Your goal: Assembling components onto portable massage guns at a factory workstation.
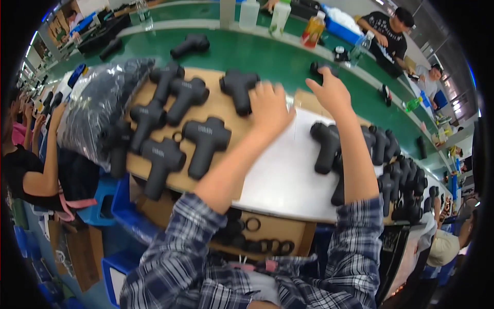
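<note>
Standing wide, the right hand (333,95) lies beside one massager (315,67); whether the left hand (271,109) grips another massager (238,86) cannot be told. Likely rigid, hefty: grasp the handle (243,106).

Black T-shaped devices (206,139): matt, smooth, plastic-looking. Bag (98,98) at left: clear plastic film, glossy, crinkled. Sheet under the left-hand devices (213,105): brown cardboard, dull. White sheet (280,175) at centre: smooth, paper-like, faint sheen. Green bench top (247,49) on far side: smooth, slightly glossy. Blue bin (122,213), near left: shiny plastic. Plaid sleeves (195,221): soft woven cloth, matt, wrinkled. Far-right bottle (362,49): clear, glossy.
</note>
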`<action>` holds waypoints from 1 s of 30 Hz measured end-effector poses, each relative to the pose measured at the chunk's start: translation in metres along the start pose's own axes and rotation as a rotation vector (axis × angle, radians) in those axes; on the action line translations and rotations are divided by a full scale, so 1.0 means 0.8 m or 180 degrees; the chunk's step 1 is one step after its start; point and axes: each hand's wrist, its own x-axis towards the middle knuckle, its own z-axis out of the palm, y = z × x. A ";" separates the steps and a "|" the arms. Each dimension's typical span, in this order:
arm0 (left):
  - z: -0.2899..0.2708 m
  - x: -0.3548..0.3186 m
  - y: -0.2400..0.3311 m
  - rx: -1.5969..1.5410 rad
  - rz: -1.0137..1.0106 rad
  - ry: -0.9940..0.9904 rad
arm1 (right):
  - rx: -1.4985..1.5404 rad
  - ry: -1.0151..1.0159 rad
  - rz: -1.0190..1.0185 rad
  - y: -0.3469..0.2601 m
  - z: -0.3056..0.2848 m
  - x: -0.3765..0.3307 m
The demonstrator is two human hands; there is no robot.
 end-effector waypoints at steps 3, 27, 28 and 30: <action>-0.039 0.017 -0.072 0.0043 -0.1153 -0.0011 | 0.2312 -0.1282 -0.0205 -0.084 -0.068 -0.136; -0.059 0.001 -0.042 -0.3496 -0.2236 -0.1458 | 0.0796 -0.1188 -0.0118 -0.052 0.151 -0.394; -0.064 -0.012 -0.031 -0.3735 -0.1981 -0.1550 | 0.1149 -0.1712 0.0011 -0.057 0.129 -0.393; -0.083 -0.040 -0.006 -0.3972 -0.1689 -0.1657 | 0.2489 -0.1076 -0.0592 -0.054 0.104 -0.409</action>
